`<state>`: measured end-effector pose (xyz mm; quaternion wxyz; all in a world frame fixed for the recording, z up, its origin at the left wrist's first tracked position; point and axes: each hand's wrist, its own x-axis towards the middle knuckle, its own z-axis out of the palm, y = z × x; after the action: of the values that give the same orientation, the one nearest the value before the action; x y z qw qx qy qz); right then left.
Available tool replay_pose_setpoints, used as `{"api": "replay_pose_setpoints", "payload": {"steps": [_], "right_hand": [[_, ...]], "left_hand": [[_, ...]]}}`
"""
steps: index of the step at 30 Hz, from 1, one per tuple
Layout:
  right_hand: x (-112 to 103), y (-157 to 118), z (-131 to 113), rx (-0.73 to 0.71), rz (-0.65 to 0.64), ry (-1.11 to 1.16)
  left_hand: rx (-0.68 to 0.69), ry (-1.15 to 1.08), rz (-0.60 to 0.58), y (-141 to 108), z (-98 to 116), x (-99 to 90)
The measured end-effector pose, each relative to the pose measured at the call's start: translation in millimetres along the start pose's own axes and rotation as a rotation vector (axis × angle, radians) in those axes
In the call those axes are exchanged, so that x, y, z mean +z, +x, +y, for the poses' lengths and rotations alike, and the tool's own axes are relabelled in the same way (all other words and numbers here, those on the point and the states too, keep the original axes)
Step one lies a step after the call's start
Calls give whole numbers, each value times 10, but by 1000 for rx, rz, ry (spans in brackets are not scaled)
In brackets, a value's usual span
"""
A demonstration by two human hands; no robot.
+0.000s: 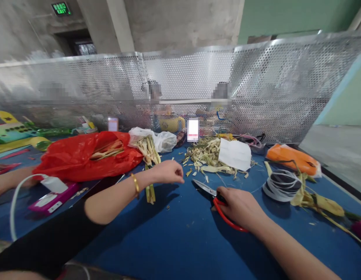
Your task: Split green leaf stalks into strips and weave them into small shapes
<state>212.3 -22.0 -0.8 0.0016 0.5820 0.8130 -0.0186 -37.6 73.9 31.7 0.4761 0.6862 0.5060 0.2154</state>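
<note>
My left hand hovers over the blue table, its fingers curled; whether anything small is between them is hidden. Just behind and left of it, a bundle of dried husk strips comes out of a clear plastic bag. My right hand is closed on the red-handled scissors, whose blades look closed and point left toward my left hand. Beyond the scissors lies a heap of husk scraps with a white paper on it.
A red bag with husks lies at the left, near a purple box with a white cable. At right are a spool of white cord, dried husks and an orange packet. Another person's arm rests at far left.
</note>
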Motion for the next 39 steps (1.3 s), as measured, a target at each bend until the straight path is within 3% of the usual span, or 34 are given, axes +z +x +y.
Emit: {"api": "replay_pose_setpoints", "payload": {"steps": [2, 4, 8, 14, 16, 18, 20, 21, 23, 26, 31, 39], "right_hand": [[3, 5, 4, 6, -12, 2], [7, 10, 9, 11, -19, 12], [12, 10, 19, 16, -20, 40], [30, 25, 29, 6, -21, 43], [41, 34, 32, 2, -25, 45], [53, 37, 36, -3, -17, 47], [62, 32, 42, -5, -9, 53], [65, 28, 45, -4, -4, 55], [67, 17, 48, -1, 4, 57], [61, 7, 43, -6, 17, 49], [54, 10, 23, 8, 0, 34], [86, 24, 38, 15, 1, 70]], "left_hand": [[67, 395, -53, -304, -128, -25], [76, 585, -76, -516, -225, -21], [97, 614, -44, -690, -320, 60], [134, 579, -190, -684, -267, 120], [149, 547, -199, -546, -214, 119], [165, 433, -128, -294, -143, 125], [199, 237, 81, 36, -79, 132], [194, 123, 294, 207, -61, 133], [171, 107, 444, 511, -76, 125], [54, 155, 568, 813, -213, 109], [-61, 245, 634, 1168, -384, 208], [5, 280, 560, 1856, -60, 450]]}}
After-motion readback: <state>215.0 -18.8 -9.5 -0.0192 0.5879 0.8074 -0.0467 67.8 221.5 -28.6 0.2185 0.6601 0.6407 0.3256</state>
